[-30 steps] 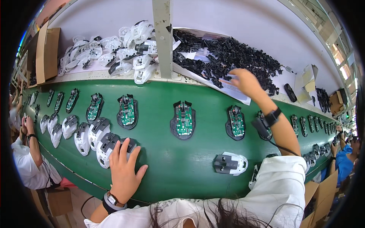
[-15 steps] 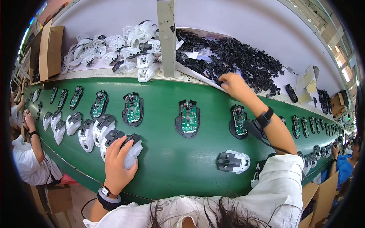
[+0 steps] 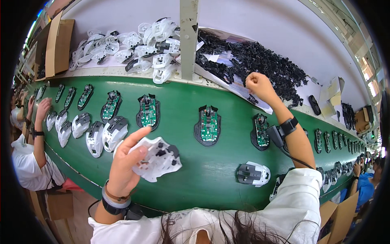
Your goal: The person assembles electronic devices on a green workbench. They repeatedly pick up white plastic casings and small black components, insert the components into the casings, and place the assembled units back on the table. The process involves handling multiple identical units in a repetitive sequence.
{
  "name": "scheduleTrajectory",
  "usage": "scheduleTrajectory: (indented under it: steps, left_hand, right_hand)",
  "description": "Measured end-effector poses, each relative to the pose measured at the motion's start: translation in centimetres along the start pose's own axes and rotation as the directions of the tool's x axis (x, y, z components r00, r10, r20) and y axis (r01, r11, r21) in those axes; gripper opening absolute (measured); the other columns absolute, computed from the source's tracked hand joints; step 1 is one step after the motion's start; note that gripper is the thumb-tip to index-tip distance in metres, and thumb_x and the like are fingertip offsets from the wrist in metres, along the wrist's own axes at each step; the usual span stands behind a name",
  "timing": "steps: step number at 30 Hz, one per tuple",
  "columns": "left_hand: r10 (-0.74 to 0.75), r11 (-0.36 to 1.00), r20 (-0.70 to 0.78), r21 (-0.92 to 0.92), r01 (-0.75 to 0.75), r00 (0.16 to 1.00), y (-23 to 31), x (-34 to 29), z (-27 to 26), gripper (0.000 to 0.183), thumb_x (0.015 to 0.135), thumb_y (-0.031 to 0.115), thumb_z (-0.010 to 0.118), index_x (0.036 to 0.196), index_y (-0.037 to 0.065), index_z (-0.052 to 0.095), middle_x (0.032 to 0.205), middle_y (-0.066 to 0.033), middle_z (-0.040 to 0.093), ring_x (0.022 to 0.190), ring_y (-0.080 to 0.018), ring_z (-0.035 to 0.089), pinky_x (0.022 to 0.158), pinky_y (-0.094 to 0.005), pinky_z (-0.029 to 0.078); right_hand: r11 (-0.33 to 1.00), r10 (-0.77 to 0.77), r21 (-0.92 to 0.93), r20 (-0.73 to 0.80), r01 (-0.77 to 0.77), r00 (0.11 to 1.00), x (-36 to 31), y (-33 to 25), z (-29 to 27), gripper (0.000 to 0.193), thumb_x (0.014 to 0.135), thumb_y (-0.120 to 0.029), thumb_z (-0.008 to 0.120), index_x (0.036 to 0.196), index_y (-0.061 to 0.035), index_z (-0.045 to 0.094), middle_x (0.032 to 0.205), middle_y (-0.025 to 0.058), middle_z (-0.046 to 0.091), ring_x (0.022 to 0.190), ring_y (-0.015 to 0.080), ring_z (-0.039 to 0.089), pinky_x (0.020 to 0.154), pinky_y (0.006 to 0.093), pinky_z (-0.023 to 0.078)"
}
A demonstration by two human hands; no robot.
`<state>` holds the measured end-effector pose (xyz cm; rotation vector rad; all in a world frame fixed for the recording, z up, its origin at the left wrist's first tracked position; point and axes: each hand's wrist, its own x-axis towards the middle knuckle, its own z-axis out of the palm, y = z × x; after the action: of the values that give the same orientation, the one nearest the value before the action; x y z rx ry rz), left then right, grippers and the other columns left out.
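In my left hand [image 3: 125,171] is a white mouse top shell [image 3: 159,162], lifted off the belt. Its inner side faces up, showing black parts fixed inside. My right hand [image 3: 260,87] is over the front edge of a heap of small black plastic parts [image 3: 268,61], fingers curled and pressed together; what they hold, if anything, is hidden. Below my hands, mouse bases with green circuit boards [image 3: 209,129] stand in a spaced row. Left of my left hand, grey-and-white mouse shells [image 3: 115,134] rest in a line. Another mouse shell [image 3: 254,174] sits alone at the right.
A green conveyor belt [image 3: 219,183] runs across the view. Behind it a metal post [image 3: 188,40] rises from the shelf edge, beside a pile of white shells [image 3: 103,49]. Cardboard boxes [image 3: 59,46] stand far left. Co-workers' hands [image 3: 44,107] are at both ends.
My left hand has picked up a shell from the line and turned its inside up. My right hand has shifted slightly right at the black heap, its fingers more tightly curled.
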<state>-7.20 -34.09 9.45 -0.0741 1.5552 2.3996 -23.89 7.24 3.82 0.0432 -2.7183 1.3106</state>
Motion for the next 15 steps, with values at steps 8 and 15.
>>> scheduleTrajectory:
  steps: [8,15]
  left_hand:
    - [-0.316,0.940,0.213,-0.060,0.335,0.924,-1.4,1.7,1.1,0.059,0.086,0.026,0.061,0.135,0.001,0.039,0.115,-0.0123,0.058,0.096,-0.0244,0.063,0.067,-0.0411,0.058]
    - [-0.223,0.951,0.293,-0.142,0.273,0.930,-1.3,1.0,1.9,0.053,0.091,0.018,0.055,0.137,-0.001,0.037,0.128,-0.0147,0.052,0.112,-0.0257,0.056,0.086,-0.0438,0.051]
  right_hand:
    - [0.968,-0.092,-0.245,-0.146,0.055,0.985,0.4,-0.7,-1.0,0.019,0.085,-0.010,0.056,0.098,0.0014,0.064,0.079,0.0103,0.066,0.074,0.0175,0.064,0.071,0.0311,0.052]
    - [0.852,-0.286,-0.418,0.130,0.314,0.949,4.0,-1.0,0.5,0.021,0.081,-0.003,0.053,0.097,0.0009,0.066,0.091,0.0172,0.069,0.085,0.0287,0.067,0.078,0.0362,0.052]
